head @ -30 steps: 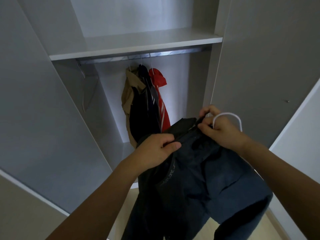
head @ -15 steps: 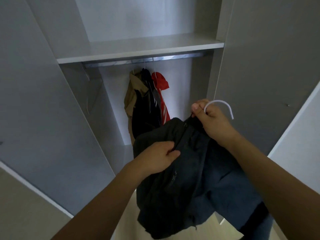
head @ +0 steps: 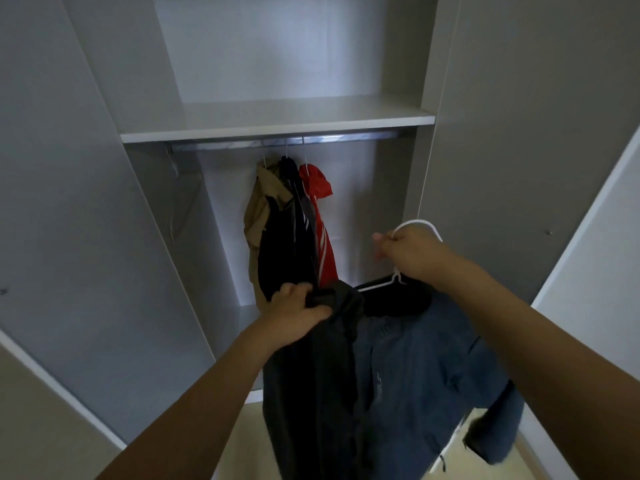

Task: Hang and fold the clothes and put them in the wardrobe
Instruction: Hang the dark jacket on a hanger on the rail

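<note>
A dark blue jacket (head: 408, 368) hangs on a white hanger (head: 377, 285) in front of the open wardrobe. My right hand (head: 410, 252) grips the hanger's hook, whose white curve (head: 420, 223) shows above my fingers. My left hand (head: 298, 308) holds the jacket's dark left shoulder, pulling the cloth over the hanger's end. Above and behind runs the metal rail (head: 346, 138), under a white shelf (head: 277, 128). Three garments hang on the rail: a tan one (head: 261, 209), a dark navy one (head: 287, 244) and a red one (head: 320, 202).
An empty white hanger (head: 178, 199) hangs at the rail's left end. The wardrobe's doors stand open on the left (head: 69, 220) and right (head: 536, 133). The rail has free room to the right of the red garment. Pale floor (head: 252, 441) shows below.
My right hand has lifted the hanger, so the jacket now hangs below it and unfolds downward. My left hand shifted to the jacket's left shoulder. The view tilted up, showing more shelf.
</note>
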### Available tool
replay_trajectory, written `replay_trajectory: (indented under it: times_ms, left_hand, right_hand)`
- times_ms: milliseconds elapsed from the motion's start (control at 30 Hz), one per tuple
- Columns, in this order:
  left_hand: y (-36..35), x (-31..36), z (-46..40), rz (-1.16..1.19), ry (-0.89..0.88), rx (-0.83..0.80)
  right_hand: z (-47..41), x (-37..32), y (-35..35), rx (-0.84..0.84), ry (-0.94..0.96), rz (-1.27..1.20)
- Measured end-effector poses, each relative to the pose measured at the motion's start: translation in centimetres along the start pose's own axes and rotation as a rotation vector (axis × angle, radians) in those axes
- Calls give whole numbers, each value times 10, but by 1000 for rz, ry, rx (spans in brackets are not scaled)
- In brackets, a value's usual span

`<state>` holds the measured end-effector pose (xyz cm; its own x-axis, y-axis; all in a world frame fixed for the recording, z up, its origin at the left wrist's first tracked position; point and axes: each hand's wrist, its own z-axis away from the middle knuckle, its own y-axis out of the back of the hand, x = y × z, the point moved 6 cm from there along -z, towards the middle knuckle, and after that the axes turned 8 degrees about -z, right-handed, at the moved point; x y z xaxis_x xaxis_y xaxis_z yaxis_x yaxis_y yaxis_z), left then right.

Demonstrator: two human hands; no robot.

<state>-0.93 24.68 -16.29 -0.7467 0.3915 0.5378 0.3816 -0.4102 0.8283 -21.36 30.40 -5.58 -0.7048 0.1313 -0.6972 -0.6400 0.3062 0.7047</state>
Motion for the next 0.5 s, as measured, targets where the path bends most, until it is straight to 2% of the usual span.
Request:
replay_trajectory:
  times_ms: [67, 133, 200, 300, 367, 433, 500]
  left_hand:
    - [-14, 1, -7, 112, -24, -77]
    - [-17, 6, -6, 144, -112, -5]
    - [-17, 13, -4, 158, -202, 106]
    - [-1, 36, 9, 188, -317, 333]
    - [8, 50, 20, 138, -405, 398]
    - [16, 55, 27, 36, -428, 304]
    - [29, 42, 34, -54, -317, 124]
  right_hand:
    - [-1, 0, -1, 2, -28, -345]
    - [-1, 5, -4, 4, -87, -623]
    - [-2, 9, -3, 68, -134, -727]
    - [-9, 3, 8, 202, -145, -759]
    - [-15, -9, 14, 184, -141, -806]
    - [-19, -24, 11, 102, -119, -872]
    - [-20, -38, 3, 12, -89, -935]
